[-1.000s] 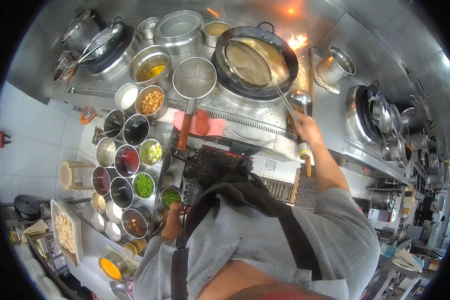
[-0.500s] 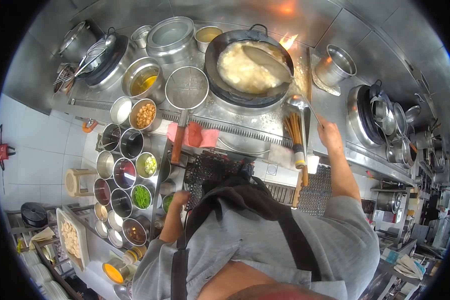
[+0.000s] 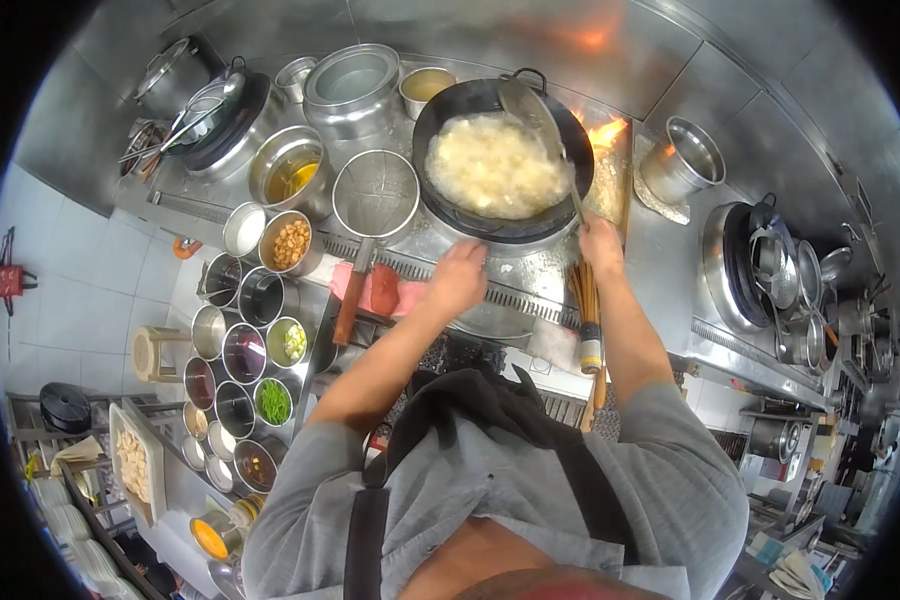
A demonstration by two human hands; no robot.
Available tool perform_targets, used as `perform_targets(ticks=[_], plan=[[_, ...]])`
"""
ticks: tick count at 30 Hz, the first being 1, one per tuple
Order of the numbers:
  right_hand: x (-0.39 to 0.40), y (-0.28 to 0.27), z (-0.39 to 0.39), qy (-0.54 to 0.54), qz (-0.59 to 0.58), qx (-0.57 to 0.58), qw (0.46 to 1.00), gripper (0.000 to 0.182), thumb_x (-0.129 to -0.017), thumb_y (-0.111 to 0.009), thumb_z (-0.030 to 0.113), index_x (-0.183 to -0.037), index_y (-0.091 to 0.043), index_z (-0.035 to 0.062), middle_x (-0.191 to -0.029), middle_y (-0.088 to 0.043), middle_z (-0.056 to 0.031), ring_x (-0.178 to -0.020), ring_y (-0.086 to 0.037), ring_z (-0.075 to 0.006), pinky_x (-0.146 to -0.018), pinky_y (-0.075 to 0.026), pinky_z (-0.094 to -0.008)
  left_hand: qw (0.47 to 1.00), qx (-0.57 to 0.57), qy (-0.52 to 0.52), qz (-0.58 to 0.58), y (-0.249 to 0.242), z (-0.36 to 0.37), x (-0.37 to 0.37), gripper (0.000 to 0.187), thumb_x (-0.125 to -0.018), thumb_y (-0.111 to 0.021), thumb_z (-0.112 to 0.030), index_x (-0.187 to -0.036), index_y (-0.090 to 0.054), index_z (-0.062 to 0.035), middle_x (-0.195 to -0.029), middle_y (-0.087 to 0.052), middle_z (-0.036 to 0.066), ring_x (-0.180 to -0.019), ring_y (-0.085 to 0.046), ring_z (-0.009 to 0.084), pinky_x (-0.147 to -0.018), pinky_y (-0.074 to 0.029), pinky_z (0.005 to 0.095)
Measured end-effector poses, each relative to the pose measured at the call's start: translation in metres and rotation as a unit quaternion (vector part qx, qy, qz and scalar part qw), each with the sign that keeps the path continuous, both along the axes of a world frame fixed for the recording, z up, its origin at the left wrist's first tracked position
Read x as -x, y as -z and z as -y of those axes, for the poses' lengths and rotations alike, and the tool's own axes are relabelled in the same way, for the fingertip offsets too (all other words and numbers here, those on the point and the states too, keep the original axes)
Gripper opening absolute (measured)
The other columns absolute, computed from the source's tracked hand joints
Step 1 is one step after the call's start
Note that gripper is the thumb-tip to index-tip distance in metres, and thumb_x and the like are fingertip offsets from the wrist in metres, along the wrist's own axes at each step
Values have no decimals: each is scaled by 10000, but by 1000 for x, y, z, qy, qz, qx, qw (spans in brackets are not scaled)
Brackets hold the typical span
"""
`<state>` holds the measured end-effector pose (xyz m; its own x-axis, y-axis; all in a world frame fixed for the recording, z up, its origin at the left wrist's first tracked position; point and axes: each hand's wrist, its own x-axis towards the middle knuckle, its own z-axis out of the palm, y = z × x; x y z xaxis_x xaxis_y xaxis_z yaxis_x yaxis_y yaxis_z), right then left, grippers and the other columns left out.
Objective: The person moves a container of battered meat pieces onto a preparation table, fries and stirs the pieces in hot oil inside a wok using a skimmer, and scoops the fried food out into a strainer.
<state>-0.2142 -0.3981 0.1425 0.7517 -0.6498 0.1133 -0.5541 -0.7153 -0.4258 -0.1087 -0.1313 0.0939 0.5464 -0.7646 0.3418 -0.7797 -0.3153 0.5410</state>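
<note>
My right hand (image 3: 598, 245) is closed on the handle of a wok spatula (image 3: 532, 112), whose broad metal blade lies along the right inner side of the wok (image 3: 448, 103). Pale, foaming food (image 3: 495, 165) covers the wok's bottom. In front of the wok, just left of its middle, is my left hand (image 3: 458, 278), over the stove's front edge. Its fingers are bent together, and their tips and anything in them are hard to make out. A round wire skimmer (image 3: 375, 193) with a wooden handle lies left of the wok. A bamboo brush (image 3: 588, 325) stands below my right hand.
Flames (image 3: 607, 132) rise at the wok's right rim. Left stand a pot of oil (image 3: 292, 178), a bowl of browned pieces (image 3: 291, 243) and several ingredient pots. A pink cloth (image 3: 410, 293) lies on the stove's front edge. A steel pot (image 3: 683, 160) is at right.
My left hand has come up from beside my body to the front of the wok. My right hand has moved left toward the wok, and the spatula blade has swung toward its back rim.
</note>
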Motion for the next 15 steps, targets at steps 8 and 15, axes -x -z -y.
perform_targets(ticks=[8,15], plan=[[17,-42,5,37,23,-14,999,369,-834,-512,106,-1196,-579,116,-991,-630,-237,-957,-591,-404,-848,-467,-467,988,-91,-45,114,15,61,-26,220,-797,-582,-199,-933,-580,-25,-980,-571,140,-1032,-523,309,-1010,-324,537],[46,2,10,76,52,-47,995,264,-832,-507,73,-1070,-604,14,-687,-630,-193,-520,-625,-277,-509,-492,-397,987,-44,-32,153,27,49,-44,47,-789,-543,-75,-822,-571,-56,-876,-586,136,-939,-553,315,-980,-362,532]])
